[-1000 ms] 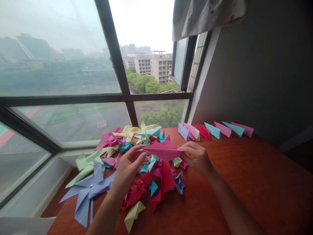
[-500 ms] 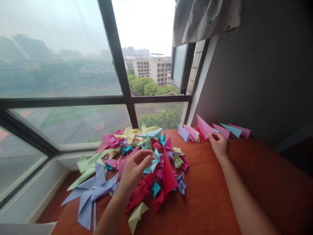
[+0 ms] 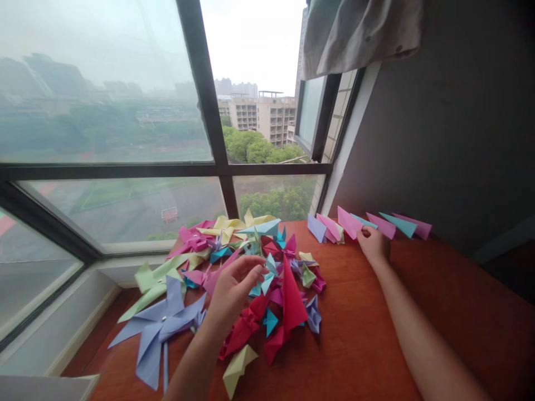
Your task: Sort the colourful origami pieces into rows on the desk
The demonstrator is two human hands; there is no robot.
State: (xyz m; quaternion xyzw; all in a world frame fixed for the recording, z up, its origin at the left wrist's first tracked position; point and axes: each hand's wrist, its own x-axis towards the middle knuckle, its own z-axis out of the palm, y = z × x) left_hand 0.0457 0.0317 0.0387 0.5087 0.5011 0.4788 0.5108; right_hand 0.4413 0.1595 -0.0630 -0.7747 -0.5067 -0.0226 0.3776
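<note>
My right hand [image 3: 373,245] pinches the near end of a pink paper plane [image 3: 349,221] between thumb and fingers. This plane stands in a row along the table's back edge, between a pink plane [image 3: 329,227] on its left and a light blue plane [image 3: 364,221] partly behind my fingers. My left hand [image 3: 238,283] hovers over a heap of folded paper, its thumb and fingers apart with nothing visible between them. Nearest its fingertips is a light blue folded piece [image 3: 271,267]. A tall red paper plane [image 3: 293,295] leans up just right of it.
Lavender [image 3: 164,320] and green [image 3: 156,281] pinwheels lie at the heap's left. A yellow folded piece [image 3: 239,365] is at the front. More planes, including a turquoise one [image 3: 399,224], continue the row rightward. The window [image 3: 267,167] rises behind the brown table [image 3: 355,334].
My right hand has lowered the pink plane into the row; a red plane beside it is now mostly covered. My left hand has stayed over the heap. The view has shifted slightly.
</note>
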